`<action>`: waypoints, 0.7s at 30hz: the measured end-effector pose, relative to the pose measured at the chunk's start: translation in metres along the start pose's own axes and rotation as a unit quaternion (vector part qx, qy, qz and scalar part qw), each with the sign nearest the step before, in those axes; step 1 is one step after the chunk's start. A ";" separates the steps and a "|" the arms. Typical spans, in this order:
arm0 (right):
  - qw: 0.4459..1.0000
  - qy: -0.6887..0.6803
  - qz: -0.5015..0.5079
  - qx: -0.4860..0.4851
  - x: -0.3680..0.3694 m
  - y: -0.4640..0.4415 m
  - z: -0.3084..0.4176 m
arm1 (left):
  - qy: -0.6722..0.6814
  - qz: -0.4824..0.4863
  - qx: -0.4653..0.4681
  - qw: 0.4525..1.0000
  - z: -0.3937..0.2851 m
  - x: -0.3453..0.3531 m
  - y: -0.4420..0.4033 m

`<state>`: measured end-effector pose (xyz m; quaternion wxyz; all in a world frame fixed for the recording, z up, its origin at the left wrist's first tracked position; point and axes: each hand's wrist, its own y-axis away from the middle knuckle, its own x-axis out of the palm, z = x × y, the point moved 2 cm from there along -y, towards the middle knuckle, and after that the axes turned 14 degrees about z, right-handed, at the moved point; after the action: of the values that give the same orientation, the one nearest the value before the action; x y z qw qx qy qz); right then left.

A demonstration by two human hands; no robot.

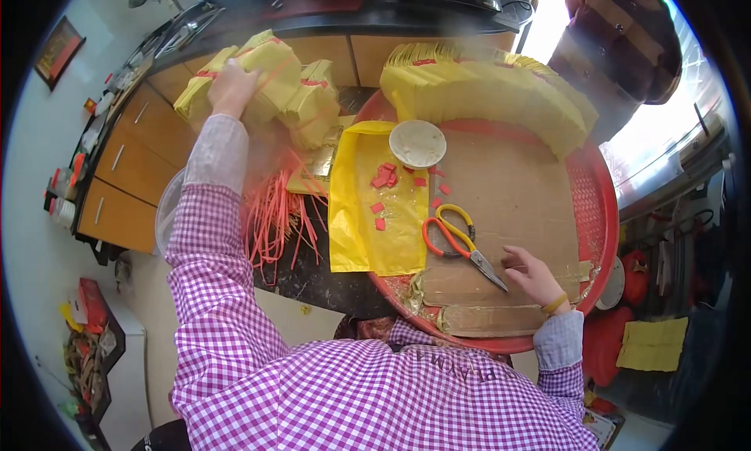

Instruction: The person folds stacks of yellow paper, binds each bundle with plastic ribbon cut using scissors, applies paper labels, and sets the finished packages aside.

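Observation:
My left hand (233, 89) reaches to the far left, its fingers closed on a bundle of yellow paper (270, 68) bound with a red strip. Another yellow bundle (313, 111) stands against it. My right hand (534, 275) rests on the brown cardboard (508, 193) with fingers loosely apart, holding nothing. Just left of it lie scissors (469, 249) with one orange and one yellow handle, blades slightly apart. A white bowl of pale paste (418, 144) sits at the cardboard's edge. Small red paper squares (384, 176) are scattered on a yellow plastic sheet (350, 216).
A round red tray (602, 216) carries the cardboard and a long curved row of folded yellow paper (485, 91). Loose red strips (274, 216) hang at left over the dark tabletop (313, 275). Another person (626, 36) stands at the upper right. Wooden cabinets (133, 154) line the left.

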<state>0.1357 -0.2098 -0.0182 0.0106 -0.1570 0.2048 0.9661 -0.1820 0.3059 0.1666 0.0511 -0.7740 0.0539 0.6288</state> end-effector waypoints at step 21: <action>0.801 0.406 -0.440 0.012 -0.302 -0.091 -0.059 | 0.253 0.075 0.383 0.885 -0.163 0.147 0.067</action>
<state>0.4478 -0.1370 -0.0126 0.3522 -0.6078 0.1112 0.7030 -0.0044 0.2131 0.0551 0.2812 -0.8203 0.3598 0.3443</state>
